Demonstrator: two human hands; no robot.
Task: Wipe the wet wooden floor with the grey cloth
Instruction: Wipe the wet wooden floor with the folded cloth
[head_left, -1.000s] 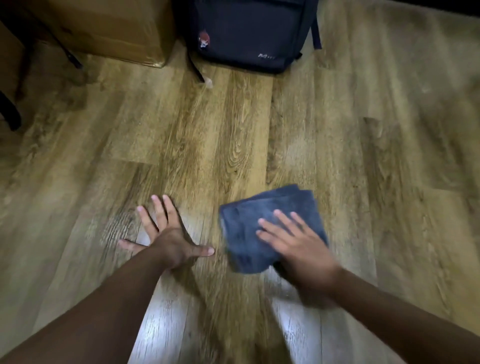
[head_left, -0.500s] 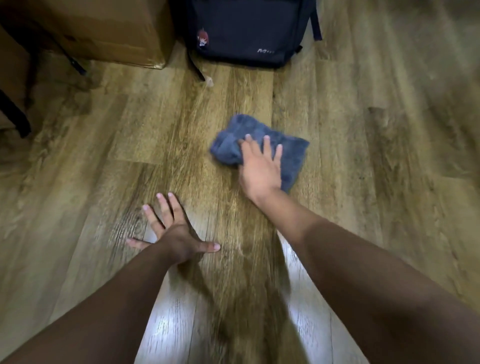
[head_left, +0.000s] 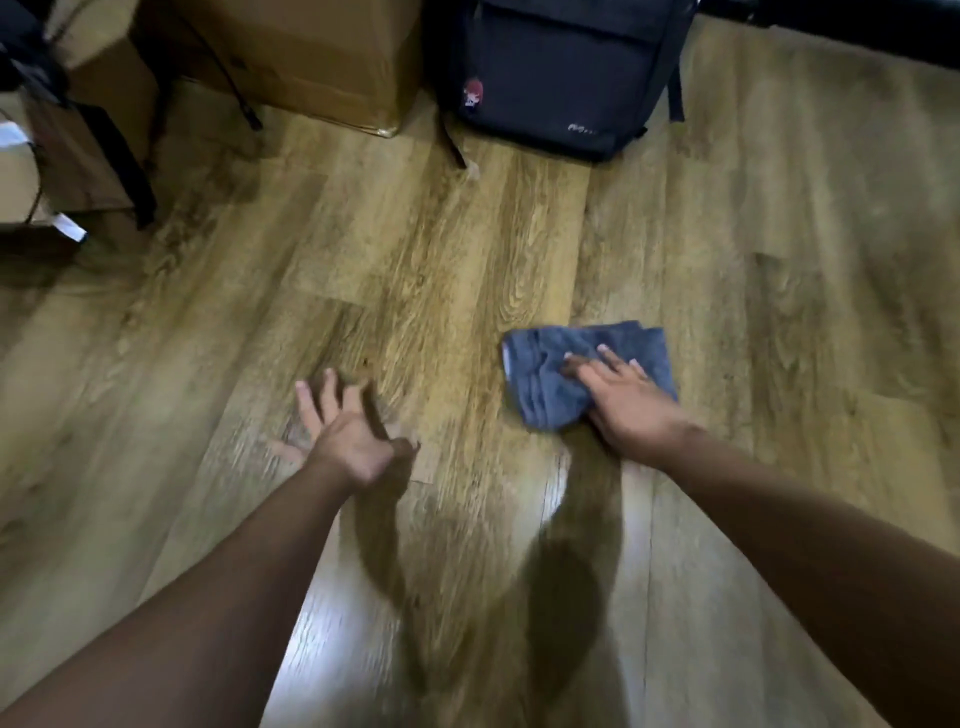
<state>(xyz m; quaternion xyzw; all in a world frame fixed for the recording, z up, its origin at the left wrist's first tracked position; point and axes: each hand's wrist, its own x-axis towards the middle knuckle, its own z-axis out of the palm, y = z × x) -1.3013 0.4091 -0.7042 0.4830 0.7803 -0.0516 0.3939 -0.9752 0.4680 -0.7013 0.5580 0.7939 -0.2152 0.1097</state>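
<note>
Right hand (head_left: 631, 402): fingers are lying mostly straight and spread, pressing flat on the grey cloth (head_left: 582, 371); not clenching it, just bearing down. Cloth is sitting bunched and partly folded under the palm, on the wooden floor (head_left: 779, 322), right of centre, well short of the black backpack (head_left: 561, 78) standing at the far edge.

Left hand (head_left: 345, 434): fingers are splaying out, released, holding nothing; blurred, so cannot tell whether it is resting on the boards or hanging just above them.

Outward: a cardboard box (head_left: 311, 57) is standing beside the backpack.

Progress, as a judgement: wiping is under way. A bright sheen is showing on the near boards between the forearms, possibly wet or only glare. That near strip and the boards to the left are probably remaining to be covered.
</note>
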